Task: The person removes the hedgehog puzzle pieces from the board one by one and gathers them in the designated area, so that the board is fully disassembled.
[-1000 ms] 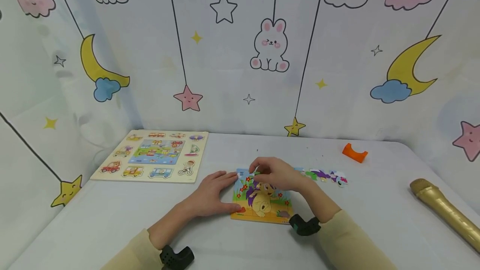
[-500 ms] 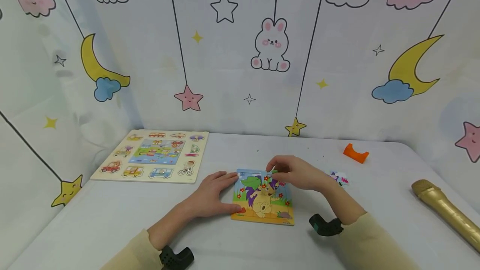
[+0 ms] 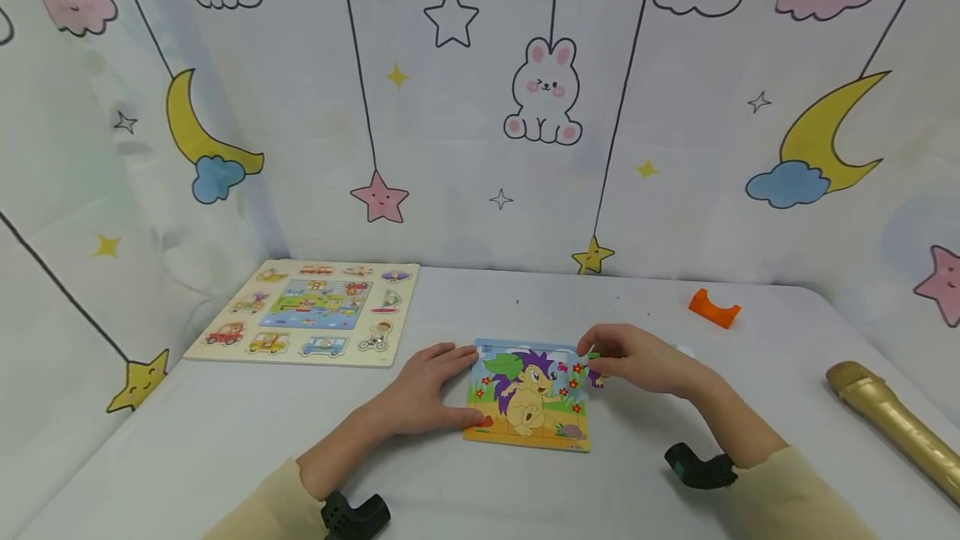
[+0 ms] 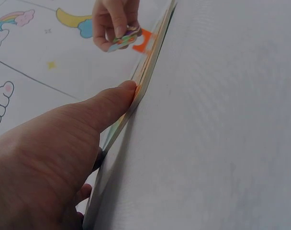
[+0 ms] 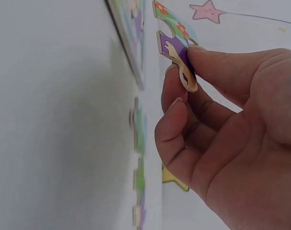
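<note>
A square hedgehog jigsaw board (image 3: 525, 407) lies at the middle of the table. My left hand (image 3: 427, 390) rests along its left side, fingers spread near the upper corner and thumb (image 4: 114, 100) pressing its edge. Just off the board's right side, my right hand (image 3: 645, 361) pinches a jigsaw piece (image 5: 176, 50) between thumb and fingers. Red flowers, purple and a yellow part show on this piece, and it is tilted up from the table. More pieces (image 5: 139, 127) lie flat beyond the board in the right wrist view; the right hand mostly hides them in the head view.
A larger vehicle puzzle board (image 3: 401, 307) lies at the back left. At the back right is an orange curved piece (image 3: 714, 309). A gold microphone (image 3: 896, 423) lies along the right side. Patterned cloth (image 3: 465, 132) hangs behind the table.
My right hand has moved rightward from over the hedgehog board to just past its right side, carrying the pinched piece. The hedgehog's head is now uncovered. My left hand has stayed in place.
</note>
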A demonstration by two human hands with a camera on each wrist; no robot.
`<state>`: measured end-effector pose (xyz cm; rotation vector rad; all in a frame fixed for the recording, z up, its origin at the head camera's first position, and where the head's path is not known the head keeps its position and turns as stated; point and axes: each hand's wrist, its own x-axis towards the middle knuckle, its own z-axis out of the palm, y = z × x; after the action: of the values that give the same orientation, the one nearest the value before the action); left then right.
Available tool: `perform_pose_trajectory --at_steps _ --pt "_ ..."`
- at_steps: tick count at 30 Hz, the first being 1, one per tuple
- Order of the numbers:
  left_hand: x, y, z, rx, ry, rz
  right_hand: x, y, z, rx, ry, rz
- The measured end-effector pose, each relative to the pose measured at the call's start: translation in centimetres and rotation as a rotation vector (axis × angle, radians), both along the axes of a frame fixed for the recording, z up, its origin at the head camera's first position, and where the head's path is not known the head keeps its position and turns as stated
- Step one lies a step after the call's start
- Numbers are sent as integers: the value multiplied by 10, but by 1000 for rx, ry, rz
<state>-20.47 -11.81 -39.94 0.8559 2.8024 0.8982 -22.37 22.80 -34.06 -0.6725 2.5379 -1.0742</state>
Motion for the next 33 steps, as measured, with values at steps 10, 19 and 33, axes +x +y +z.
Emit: perform_pose_trajectory --at_steps 10,19,33 --pt "-1 0 0 -1 -4 -7 0 28 -15 5 -11 -29" --pt "0 1 1 5 -13 -6 0 32 -24 30 5 -51" --pt "0 0 1 -3 -2 -9 5 28 -24 81 64 -60"
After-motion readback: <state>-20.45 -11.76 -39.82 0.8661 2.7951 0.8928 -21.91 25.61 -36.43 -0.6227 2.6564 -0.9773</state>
